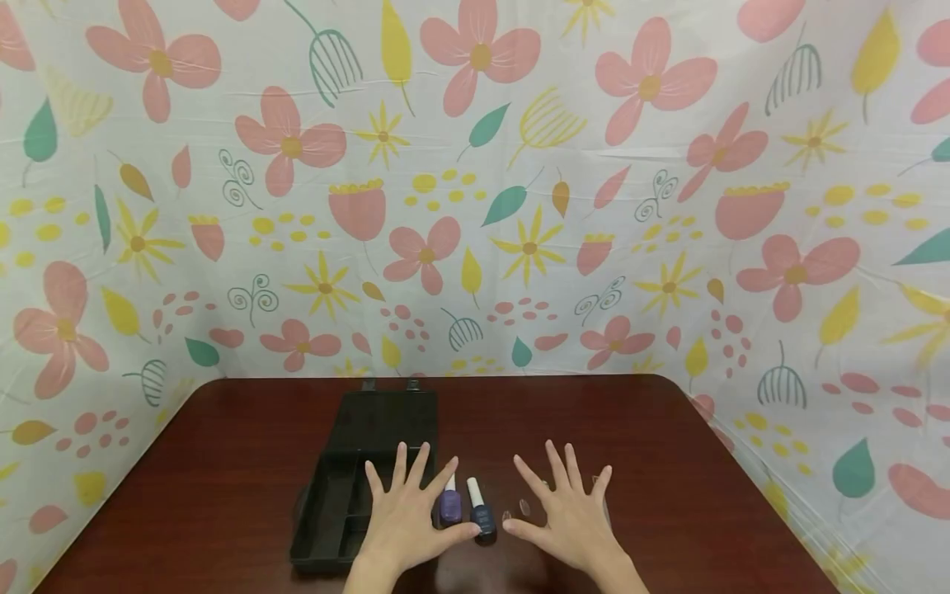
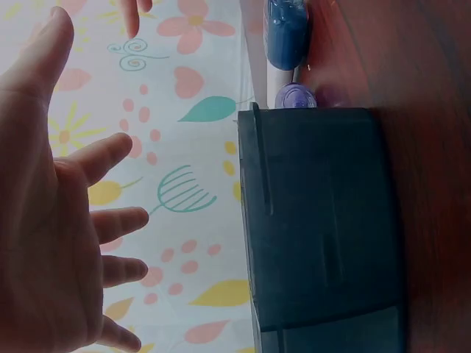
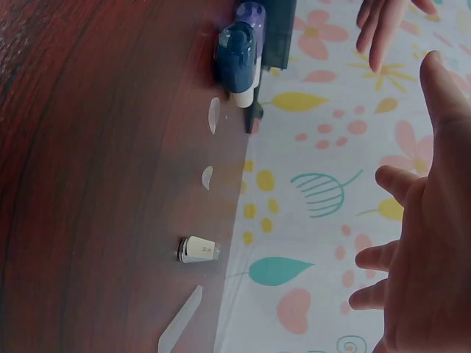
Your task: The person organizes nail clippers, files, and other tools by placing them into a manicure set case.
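Note:
Both hands hover over the table with fingers spread wide and nothing in them. My left hand (image 1: 404, 520) overlaps the right part of a black plastic case (image 1: 330, 511), which has its lid raised and several compartments. Beside that hand's thumb are a purple nail polish bottle (image 1: 450, 506) and a dark blue nail polish bottle (image 1: 483, 521), both white-capped. My right hand (image 1: 575, 521) is to the right of two small clear oval pieces (image 3: 214, 115). Mostly hidden beneath it in the head view are a small bottle with a pale label (image 3: 197, 250) and a whitish flat strip (image 3: 180, 321).
The dark reddish-brown table (image 1: 668, 462) has rounded far corners. A white cloth with a flower print (image 1: 475, 206) hangs behind and along both sides. The case's lid (image 1: 386, 421) lies back toward the table's far edge.

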{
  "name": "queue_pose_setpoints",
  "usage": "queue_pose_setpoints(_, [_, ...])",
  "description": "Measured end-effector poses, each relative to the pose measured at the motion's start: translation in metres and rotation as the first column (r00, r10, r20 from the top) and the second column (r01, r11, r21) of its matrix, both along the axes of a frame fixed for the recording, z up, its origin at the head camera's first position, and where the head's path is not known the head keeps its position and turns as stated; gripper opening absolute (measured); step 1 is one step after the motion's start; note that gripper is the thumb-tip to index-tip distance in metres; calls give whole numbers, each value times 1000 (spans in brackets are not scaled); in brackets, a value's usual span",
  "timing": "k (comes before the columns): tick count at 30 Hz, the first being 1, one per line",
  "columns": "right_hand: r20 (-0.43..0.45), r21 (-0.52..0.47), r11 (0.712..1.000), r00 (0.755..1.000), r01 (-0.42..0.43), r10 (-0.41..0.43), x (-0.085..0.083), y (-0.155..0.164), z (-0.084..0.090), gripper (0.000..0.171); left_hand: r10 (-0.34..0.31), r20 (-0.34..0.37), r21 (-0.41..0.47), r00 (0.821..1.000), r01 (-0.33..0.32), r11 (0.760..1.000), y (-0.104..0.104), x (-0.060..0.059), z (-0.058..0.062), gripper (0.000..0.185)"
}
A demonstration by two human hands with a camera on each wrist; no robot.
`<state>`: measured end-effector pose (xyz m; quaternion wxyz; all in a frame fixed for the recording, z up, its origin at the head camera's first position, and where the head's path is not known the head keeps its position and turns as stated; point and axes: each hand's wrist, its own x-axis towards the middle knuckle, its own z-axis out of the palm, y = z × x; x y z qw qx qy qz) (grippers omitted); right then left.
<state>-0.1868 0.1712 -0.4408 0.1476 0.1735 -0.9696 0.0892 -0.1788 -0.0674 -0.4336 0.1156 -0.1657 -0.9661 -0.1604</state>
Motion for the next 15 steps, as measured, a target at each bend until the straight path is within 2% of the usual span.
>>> queue_pose_setpoints(8, [-24,19,1000,1000,-1,1,-1,1,2,76,0,-20,-8,1000,0,1000,-4,-2,0,85])
queue_pose_setpoints(15, [-49,-23,999,998,-43,42,3,2,0,77,-35,-32,-34,999,34,999,-8,-1,-5,85])
